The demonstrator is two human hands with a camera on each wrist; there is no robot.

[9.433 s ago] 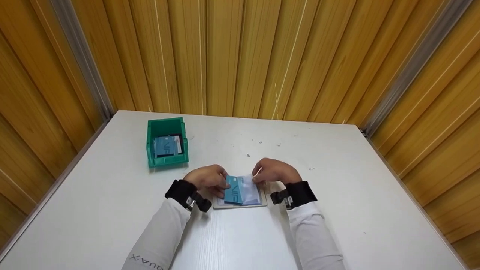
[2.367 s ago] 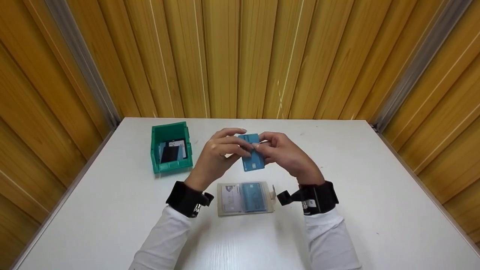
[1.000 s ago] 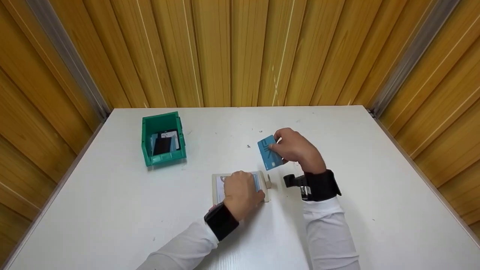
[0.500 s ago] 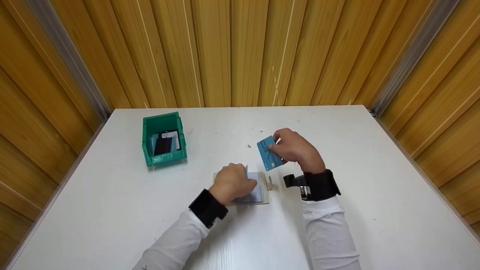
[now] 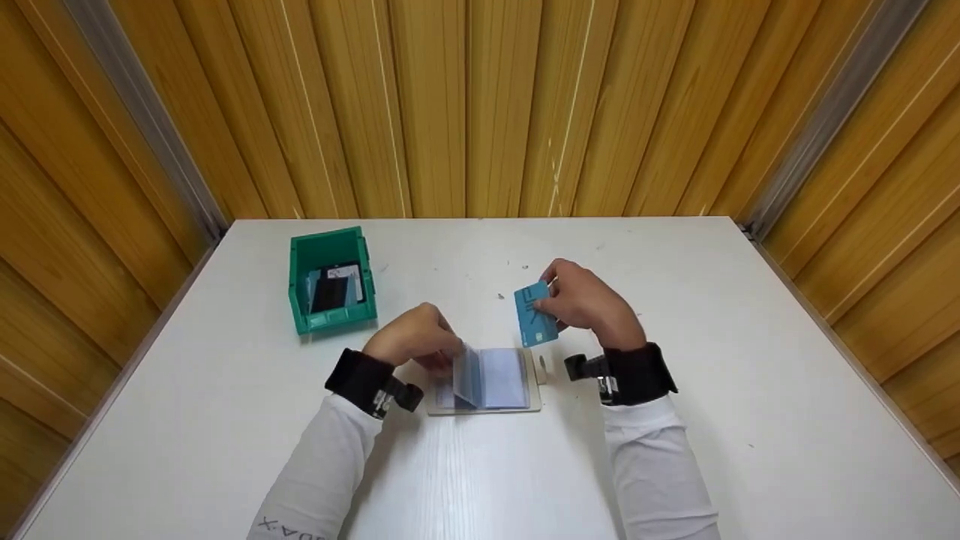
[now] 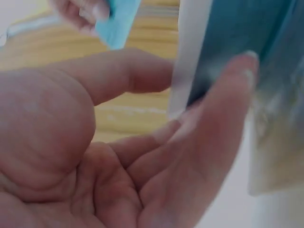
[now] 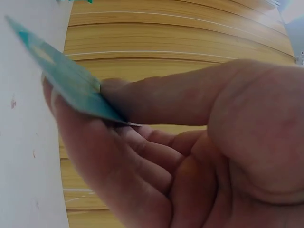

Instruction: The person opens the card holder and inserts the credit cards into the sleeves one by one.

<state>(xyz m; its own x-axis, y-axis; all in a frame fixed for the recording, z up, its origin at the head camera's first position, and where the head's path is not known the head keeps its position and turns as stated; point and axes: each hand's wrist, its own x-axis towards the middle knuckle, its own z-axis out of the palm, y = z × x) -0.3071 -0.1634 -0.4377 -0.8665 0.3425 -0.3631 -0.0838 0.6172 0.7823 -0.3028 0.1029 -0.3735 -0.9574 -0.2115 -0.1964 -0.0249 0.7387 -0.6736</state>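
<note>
A card holder with clear sleeve pages and a cream cover lies opened out on the white table. My left hand is at its left half, pinching a raised sleeve page between thumb and fingers. In the left wrist view that sleeve page has a pale edge and a blue card inside. The facing sleeve looks pale, with no blue in it. Above the holder's right side, my right hand grips a blue card by its right edge, chip end down. The right wrist view shows this card between thumb and fingers.
A green bin stands at the back left, with several cards lying in it. The cover's small clasp strap sticks out to the right. Wood-patterned walls close in the table's back and sides.
My left hand first lay over the holder, then lifted a page leftward and now holds it raised from the left side. The right hand took the card alone and keeps it at the right.
</note>
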